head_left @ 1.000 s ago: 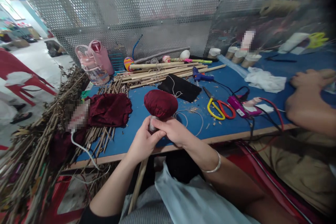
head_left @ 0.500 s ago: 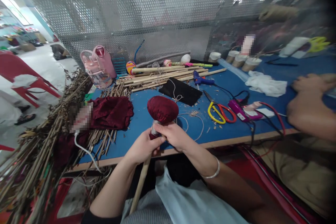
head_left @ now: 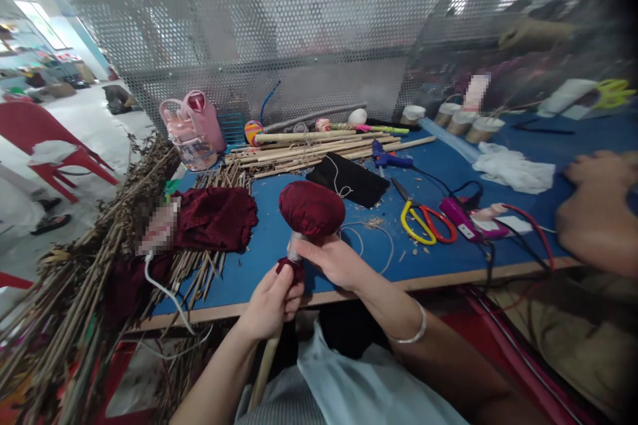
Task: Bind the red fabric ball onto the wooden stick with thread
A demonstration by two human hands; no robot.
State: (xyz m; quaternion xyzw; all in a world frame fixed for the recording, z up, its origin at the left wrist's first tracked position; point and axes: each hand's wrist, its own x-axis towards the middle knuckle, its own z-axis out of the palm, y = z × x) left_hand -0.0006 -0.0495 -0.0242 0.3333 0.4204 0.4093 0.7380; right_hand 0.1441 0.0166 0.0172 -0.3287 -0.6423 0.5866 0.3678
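A stick with a round, cloth-covered dark red head (head_left: 312, 208) stands tilted before me, its pale wooden shaft (head_left: 264, 372) running down toward my lap. Just below the head, a whitish wrapping (head_left: 295, 247) circles the neck. My right hand (head_left: 335, 261) is closed around that neck, thumb on the wrapping. Lower down, my left hand (head_left: 276, 300) grips the shaft together with a gathered bit of dark red cloth (head_left: 290, 268). Both palms and some fingers are hidden from me.
Dark red fabric (head_left: 217, 218) lies left beside dry stalks (head_left: 202, 272). Behind are wooden sticks (head_left: 319, 148), a black cloth (head_left: 349, 179) and a blue glue gun (head_left: 391, 157). Scissors (head_left: 421, 220) and a purple power strip (head_left: 466, 220) lie right, near another person's arm (head_left: 598, 212).
My left hand has slid down the shaft, away from my right hand, baring more of the gathered cloth and wrapping. My right hand still holds the neck. The view has shifted slightly.
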